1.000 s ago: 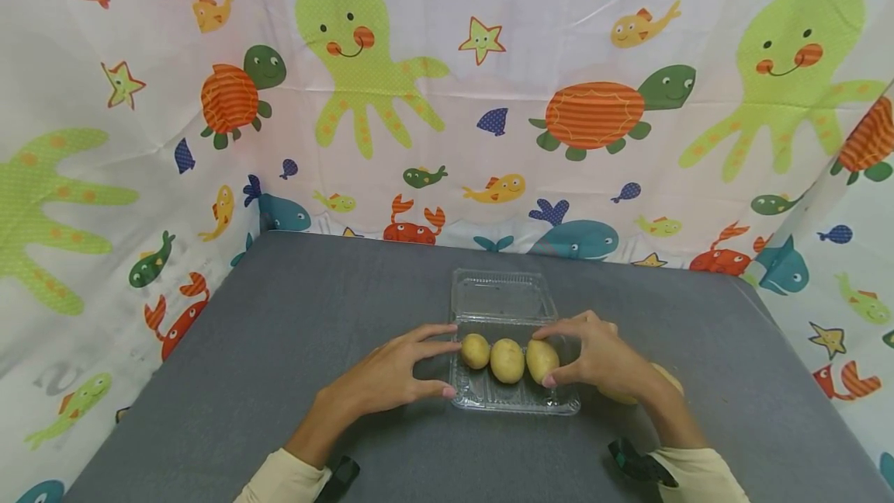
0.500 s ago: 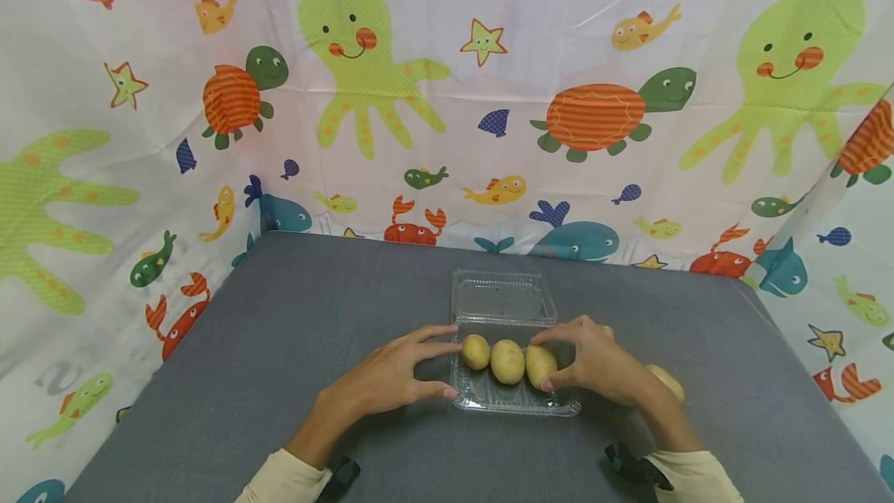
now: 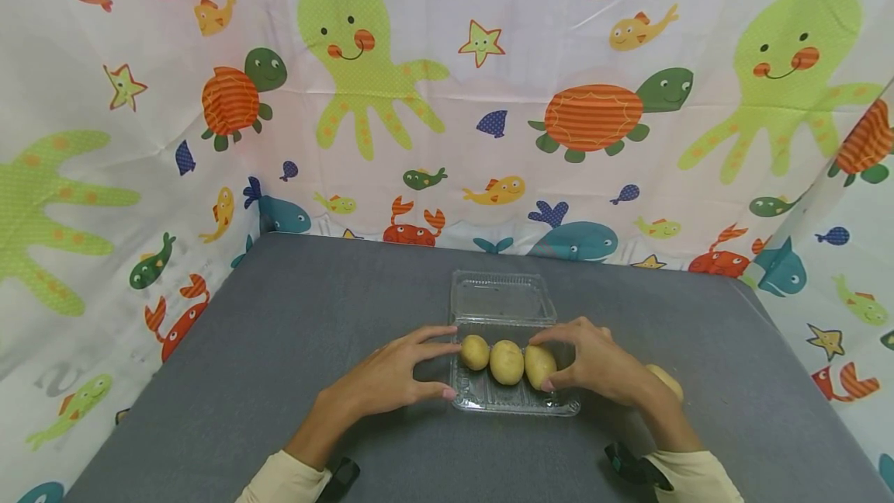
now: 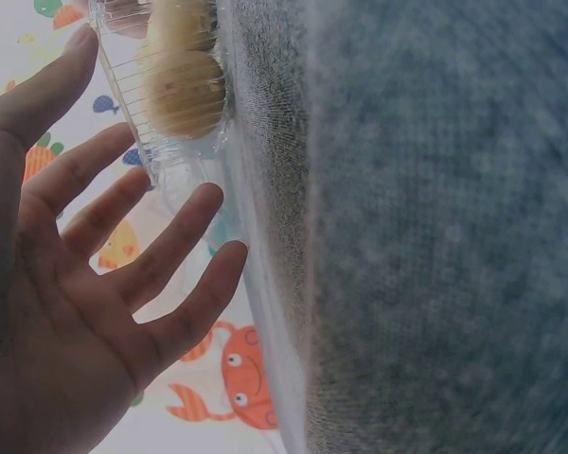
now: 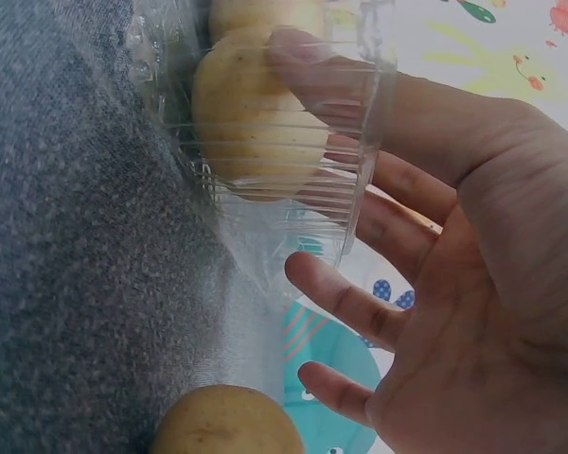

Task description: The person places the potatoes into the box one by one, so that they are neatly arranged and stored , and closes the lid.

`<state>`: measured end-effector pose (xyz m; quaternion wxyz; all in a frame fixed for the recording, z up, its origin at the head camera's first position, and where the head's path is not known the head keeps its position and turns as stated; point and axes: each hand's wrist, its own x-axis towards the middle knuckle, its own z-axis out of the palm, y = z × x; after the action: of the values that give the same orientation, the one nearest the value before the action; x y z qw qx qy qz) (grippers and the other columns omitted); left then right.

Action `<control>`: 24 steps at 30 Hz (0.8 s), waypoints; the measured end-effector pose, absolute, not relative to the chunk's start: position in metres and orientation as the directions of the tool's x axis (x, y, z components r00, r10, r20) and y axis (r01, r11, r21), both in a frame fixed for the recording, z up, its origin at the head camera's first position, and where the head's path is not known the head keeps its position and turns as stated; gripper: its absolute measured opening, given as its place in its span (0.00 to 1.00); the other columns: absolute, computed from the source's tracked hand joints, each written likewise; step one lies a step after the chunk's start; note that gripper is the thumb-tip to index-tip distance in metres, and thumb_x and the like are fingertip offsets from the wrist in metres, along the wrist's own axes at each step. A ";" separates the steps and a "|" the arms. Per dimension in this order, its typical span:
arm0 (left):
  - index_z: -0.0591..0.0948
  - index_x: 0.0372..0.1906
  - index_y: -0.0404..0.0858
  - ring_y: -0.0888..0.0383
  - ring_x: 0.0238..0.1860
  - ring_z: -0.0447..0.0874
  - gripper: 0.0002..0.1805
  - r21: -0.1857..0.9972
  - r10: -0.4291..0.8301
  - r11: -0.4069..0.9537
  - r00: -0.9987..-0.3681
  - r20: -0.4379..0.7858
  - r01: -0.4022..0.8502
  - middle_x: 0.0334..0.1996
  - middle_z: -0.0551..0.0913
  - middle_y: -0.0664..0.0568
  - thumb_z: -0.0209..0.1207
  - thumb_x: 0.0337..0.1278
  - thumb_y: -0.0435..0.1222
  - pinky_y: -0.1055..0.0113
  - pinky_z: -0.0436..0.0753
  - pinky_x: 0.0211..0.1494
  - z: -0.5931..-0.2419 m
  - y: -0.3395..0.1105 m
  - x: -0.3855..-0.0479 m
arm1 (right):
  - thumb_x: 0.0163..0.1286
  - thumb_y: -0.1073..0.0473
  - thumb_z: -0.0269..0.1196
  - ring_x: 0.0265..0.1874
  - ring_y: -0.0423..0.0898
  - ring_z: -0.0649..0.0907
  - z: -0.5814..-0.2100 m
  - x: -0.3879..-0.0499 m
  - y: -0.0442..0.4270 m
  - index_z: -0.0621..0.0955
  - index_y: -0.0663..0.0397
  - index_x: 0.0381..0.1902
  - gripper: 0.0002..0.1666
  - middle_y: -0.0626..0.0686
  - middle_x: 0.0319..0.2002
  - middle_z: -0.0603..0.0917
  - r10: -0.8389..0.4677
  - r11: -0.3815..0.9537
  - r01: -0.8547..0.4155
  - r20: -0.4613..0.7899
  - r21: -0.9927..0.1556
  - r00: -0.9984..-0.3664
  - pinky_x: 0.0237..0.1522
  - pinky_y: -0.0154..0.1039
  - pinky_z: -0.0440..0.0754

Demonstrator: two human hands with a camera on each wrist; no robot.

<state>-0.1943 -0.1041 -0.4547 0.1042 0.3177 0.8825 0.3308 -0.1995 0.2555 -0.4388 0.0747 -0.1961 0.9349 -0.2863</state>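
A clear plastic container [image 3: 517,404] lies with its lid [image 3: 503,295] folded back, away from the person. Three potatoes stand in a row inside: left [image 3: 475,352], middle [image 3: 507,362] and right [image 3: 540,367]. My right hand [image 3: 602,363] holds the right potato [image 5: 256,113] between thumb and fingers, its thumb inside the container wall in the right wrist view. The left hand [image 3: 391,371] is spread at the container's left side, fingertips at the edge; in the left wrist view its fingers [image 4: 185,227] are extended and grip nothing.
Another potato [image 3: 665,383] lies on the grey table [image 3: 314,293] to the right, partly behind the right forearm; the right wrist view shows a potato [image 5: 229,426] outside the container. A curtain [image 3: 447,115] printed with sea animals surrounds the table's back and sides.
The right hand and the potato it holds have shifted slightly left, closer to the middle potato. The left hand has stayed in place.
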 end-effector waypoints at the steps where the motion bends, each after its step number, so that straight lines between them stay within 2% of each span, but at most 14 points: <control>1: 0.77 0.75 0.54 0.50 0.80 0.65 0.37 0.650 0.629 0.580 -0.777 0.026 0.491 0.81 0.64 0.64 0.71 0.63 0.59 0.37 0.72 0.73 -0.455 -0.104 -0.194 | 0.51 0.43 0.84 0.60 0.50 0.75 -0.439 -0.200 0.256 0.89 0.32 0.58 0.34 0.40 0.57 0.87 -0.408 0.758 -0.319 -0.032 -0.569 -0.913 0.53 0.52 0.62; 8: 0.78 0.75 0.54 0.49 0.79 0.66 0.38 0.656 0.627 0.577 -0.779 0.026 0.486 0.81 0.65 0.63 0.71 0.62 0.59 0.36 0.73 0.73 -0.455 -0.104 -0.194 | 0.55 0.39 0.81 0.63 0.53 0.76 -0.434 -0.198 0.263 0.88 0.30 0.58 0.32 0.43 0.59 0.86 -0.395 0.746 -0.294 -0.041 -0.597 -0.918 0.67 0.66 0.67; 11: 0.78 0.75 0.54 0.49 0.79 0.66 0.38 0.655 0.624 0.581 -0.781 0.021 0.482 0.81 0.65 0.64 0.71 0.62 0.59 0.37 0.73 0.73 -0.455 -0.104 -0.194 | 0.57 0.37 0.80 0.64 0.55 0.77 -0.431 -0.198 0.265 0.87 0.32 0.60 0.32 0.46 0.61 0.85 -0.394 0.749 -0.302 -0.030 -0.590 -0.918 0.67 0.67 0.72; 16: 0.77 0.75 0.56 0.51 0.79 0.66 0.38 0.649 0.621 0.590 -0.784 0.015 0.480 0.81 0.64 0.65 0.70 0.62 0.60 0.38 0.73 0.74 -0.455 -0.104 -0.194 | 0.59 0.42 0.80 0.62 0.59 0.81 -0.428 -0.199 0.271 0.87 0.39 0.62 0.33 0.51 0.61 0.86 -0.408 0.729 -0.335 0.014 -0.597 -0.913 0.63 0.67 0.77; 19: 0.77 0.75 0.56 0.51 0.80 0.65 0.38 0.647 0.620 0.593 -0.785 0.014 0.479 0.81 0.64 0.65 0.70 0.62 0.60 0.38 0.73 0.73 -0.455 -0.104 -0.194 | 0.60 0.44 0.81 0.60 0.59 0.82 -0.428 -0.200 0.273 0.87 0.45 0.62 0.33 0.52 0.60 0.87 -0.426 0.705 -0.357 0.037 -0.613 -0.904 0.60 0.67 0.79; 24: 0.77 0.76 0.56 0.51 0.80 0.65 0.38 0.652 0.619 0.590 -0.785 0.013 0.476 0.81 0.64 0.65 0.71 0.62 0.59 0.38 0.73 0.73 -0.454 -0.103 -0.193 | 0.61 0.46 0.80 0.59 0.58 0.84 -0.426 -0.200 0.275 0.86 0.48 0.62 0.33 0.52 0.60 0.87 -0.421 0.681 -0.350 0.047 -0.643 -0.906 0.60 0.65 0.81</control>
<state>-0.1933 -0.1032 -0.4540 0.1081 0.3094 0.8850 0.3306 -0.2004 0.2752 -0.4257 0.0526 -0.2106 0.9153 -0.3392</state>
